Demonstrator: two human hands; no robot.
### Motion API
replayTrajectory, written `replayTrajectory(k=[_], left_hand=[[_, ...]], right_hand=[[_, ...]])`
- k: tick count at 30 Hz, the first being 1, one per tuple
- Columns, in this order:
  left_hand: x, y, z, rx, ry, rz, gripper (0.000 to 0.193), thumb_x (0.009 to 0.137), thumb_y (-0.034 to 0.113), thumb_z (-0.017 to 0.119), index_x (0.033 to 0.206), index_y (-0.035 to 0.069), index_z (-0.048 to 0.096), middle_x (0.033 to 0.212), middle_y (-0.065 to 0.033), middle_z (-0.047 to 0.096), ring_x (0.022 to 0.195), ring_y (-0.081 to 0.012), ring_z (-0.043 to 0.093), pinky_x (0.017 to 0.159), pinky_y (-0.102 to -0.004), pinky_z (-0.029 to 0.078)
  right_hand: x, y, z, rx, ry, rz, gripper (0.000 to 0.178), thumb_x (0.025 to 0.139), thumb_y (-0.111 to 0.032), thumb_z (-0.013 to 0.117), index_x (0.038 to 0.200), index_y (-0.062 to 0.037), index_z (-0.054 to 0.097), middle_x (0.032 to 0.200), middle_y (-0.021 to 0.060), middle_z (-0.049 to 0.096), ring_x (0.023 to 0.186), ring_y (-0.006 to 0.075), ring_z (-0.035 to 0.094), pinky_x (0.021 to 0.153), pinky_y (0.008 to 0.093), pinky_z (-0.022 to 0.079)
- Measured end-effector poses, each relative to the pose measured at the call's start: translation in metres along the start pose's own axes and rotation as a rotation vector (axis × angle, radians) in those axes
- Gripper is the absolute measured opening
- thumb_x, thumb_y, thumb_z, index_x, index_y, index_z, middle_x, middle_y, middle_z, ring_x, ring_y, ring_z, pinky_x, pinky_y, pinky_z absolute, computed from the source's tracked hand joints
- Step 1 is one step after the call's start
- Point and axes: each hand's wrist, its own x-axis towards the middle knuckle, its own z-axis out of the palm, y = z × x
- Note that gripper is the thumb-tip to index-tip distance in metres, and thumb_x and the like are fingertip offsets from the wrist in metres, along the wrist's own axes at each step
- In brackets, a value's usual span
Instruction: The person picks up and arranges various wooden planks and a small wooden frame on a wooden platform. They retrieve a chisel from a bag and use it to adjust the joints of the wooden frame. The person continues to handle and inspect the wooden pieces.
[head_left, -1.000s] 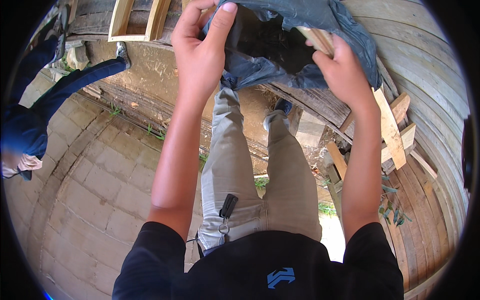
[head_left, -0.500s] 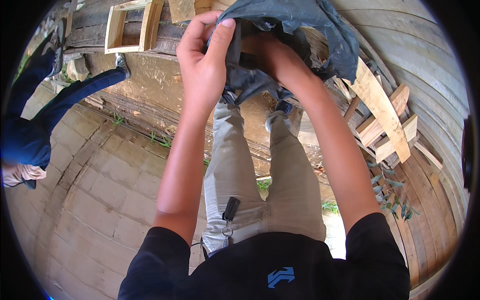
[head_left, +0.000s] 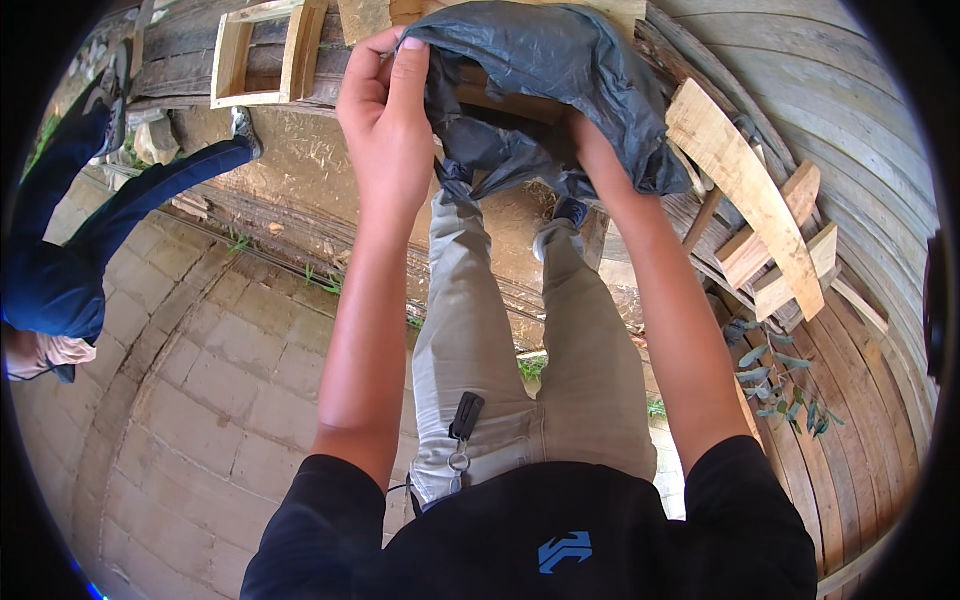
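Note:
A dark grey plastic bag [head_left: 560, 60] hangs in front of me with its mouth spread wide. My left hand [head_left: 390, 115] pinches the rim at its left side between thumb and fingers. Through the opening, my right hand [head_left: 592, 145] reaches into the bag from the right; its fingers are hidden by the plastic. A brown strip [head_left: 512, 102] shows within the mouth, and I cannot make out what it is.
A small wooden frame [head_left: 268, 55] rests on dark planks at the far left. Right of the bag lie a pale curved board [head_left: 750, 190] and several offcuts, near a leafy sprig [head_left: 780, 375]. Another person [head_left: 60, 260] is at the left, beyond the paving [head_left: 220, 400].
My right hand has shifted to the right inside the bag, pulling the bag's right side down over the wrist. My left hand has moved slightly left, still gripping the rim.

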Motion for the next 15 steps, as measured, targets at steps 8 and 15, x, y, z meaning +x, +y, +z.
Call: replayTrajectory(k=[8,15], left_hand=[[0.004,0.0,0.004,-0.035,-0.033,-0.054,0.022,0.094,0.017,0.059,0.11,0.002,0.057,0.084,0.0029,0.061,0.072,-0.0006,0.051,0.062,-0.017,0.04],[-0.002,-0.02,-0.041,-0.012,-0.137,-0.129,0.04,0.082,0.008,0.063,0.12,0.002,0.052,0.104,-0.0108,0.062,0.099,-0.024,0.058,0.095,-0.033,0.041]], right_hand=[[-0.007,0.039,0.001,-0.078,0.039,-0.118,0.023,0.084,-0.014,0.059,0.103,-0.0035,0.065,0.104,0.0191,0.065,0.097,0.0374,0.061,0.085,0.0438,0.048],[0.006,-0.028,-0.034,0.129,-0.001,0.037,0.03,0.088,-0.018,0.054,0.112,0.0001,0.06,0.116,0.0216,0.06,0.11,0.0385,0.055,0.095,0.0417,0.044]])
